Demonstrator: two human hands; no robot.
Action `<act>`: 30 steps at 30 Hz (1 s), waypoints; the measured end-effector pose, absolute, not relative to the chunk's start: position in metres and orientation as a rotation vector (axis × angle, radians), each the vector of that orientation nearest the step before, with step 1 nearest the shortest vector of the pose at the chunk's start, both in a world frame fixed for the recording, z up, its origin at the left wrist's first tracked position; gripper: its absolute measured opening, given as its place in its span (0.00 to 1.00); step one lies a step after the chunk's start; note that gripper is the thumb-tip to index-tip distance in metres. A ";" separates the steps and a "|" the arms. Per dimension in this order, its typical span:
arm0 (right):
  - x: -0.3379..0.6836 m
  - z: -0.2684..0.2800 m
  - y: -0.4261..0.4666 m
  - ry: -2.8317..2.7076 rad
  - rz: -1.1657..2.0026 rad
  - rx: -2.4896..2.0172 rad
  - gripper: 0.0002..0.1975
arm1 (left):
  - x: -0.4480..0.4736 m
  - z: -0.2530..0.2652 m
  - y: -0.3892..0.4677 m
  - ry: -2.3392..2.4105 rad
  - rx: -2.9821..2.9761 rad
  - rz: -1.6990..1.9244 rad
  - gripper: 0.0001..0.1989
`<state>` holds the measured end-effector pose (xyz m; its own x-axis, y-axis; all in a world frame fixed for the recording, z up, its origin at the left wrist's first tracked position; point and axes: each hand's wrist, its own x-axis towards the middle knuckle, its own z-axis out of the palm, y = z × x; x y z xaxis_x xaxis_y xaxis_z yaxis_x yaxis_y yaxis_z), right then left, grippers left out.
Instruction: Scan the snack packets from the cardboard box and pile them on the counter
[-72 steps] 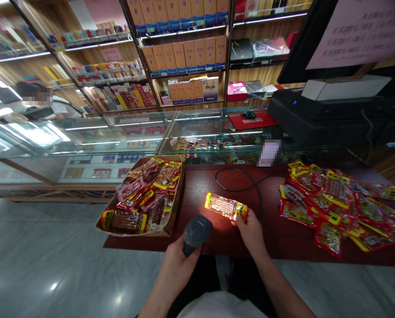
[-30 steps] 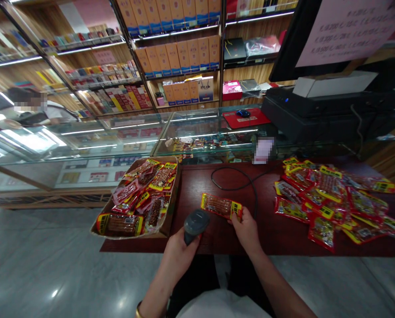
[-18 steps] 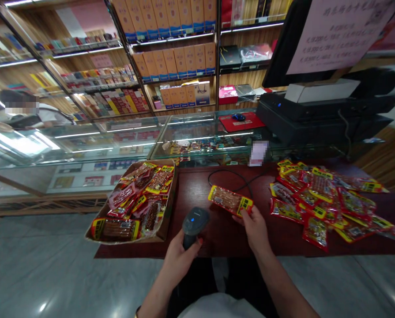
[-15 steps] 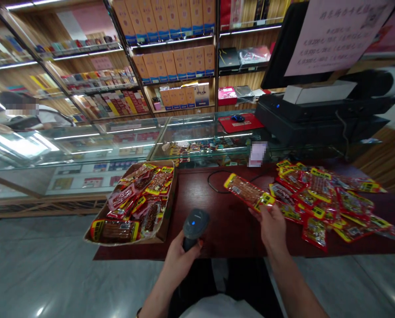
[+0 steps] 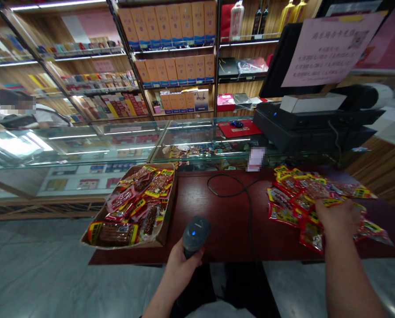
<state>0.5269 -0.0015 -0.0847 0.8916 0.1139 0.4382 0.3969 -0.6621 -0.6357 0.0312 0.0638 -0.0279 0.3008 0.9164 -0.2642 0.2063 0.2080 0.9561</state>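
One dark-red table (image 5: 223,221), stocked shelves (image 5: 180,115).

Far left, a person (image 5: 48,116) in a white top is behind the glass display case (image 5: 124,144). Orange boxes (image 5: 180,70) line up in rows along the far shelves (image 5: 240,87), golden bottles (image 5: 287,18) off to their right. And there's the monitor (image 5: 274,66), pink sheet (image 5: 329,51) across it, white box (image 5: 311,103) beneath, a dark mouse (image 5: 237,124) on a red mat (image 5: 252,128) to the left.

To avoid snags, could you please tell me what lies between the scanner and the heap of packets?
In the head view, a cable runs across the table between scanner and heap.
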 end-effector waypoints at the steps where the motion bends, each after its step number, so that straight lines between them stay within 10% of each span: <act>1: 0.517 -0.082 0.000 -0.311 -0.490 -2.331 0.52 | 0.029 -0.027 0.064 1.193 1.282 0.705 0.15; 4: 0.457 -0.062 0.026 -0.391 -0.496 -2.246 0.57 | 0.021 -0.025 0.064 1.218 1.280 0.720 0.15; 10: 0.240 -0.014 0.140 -1.851 0.036 -1.537 0.17 | 0.001 -0.033 0.055 1.148 1.315 0.789 0.16; 18: 0.069 0.001 0.234 -2.422 0.265 -1.627 0.33 | -0.028 -0.049 0.033 1.295 1.333 0.938 0.14; 30: 0.073 -0.004 0.229 -2.366 0.315 -1.676 0.18 | -0.023 -0.005 0.043 1.271 1.302 0.816 0.09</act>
<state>0.0734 0.2290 -0.0038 -0.3226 0.9447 0.0590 0.8964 0.3249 -0.3015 -0.0232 0.0432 -0.0046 0.1907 0.9602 -0.2040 0.2141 0.1622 0.9633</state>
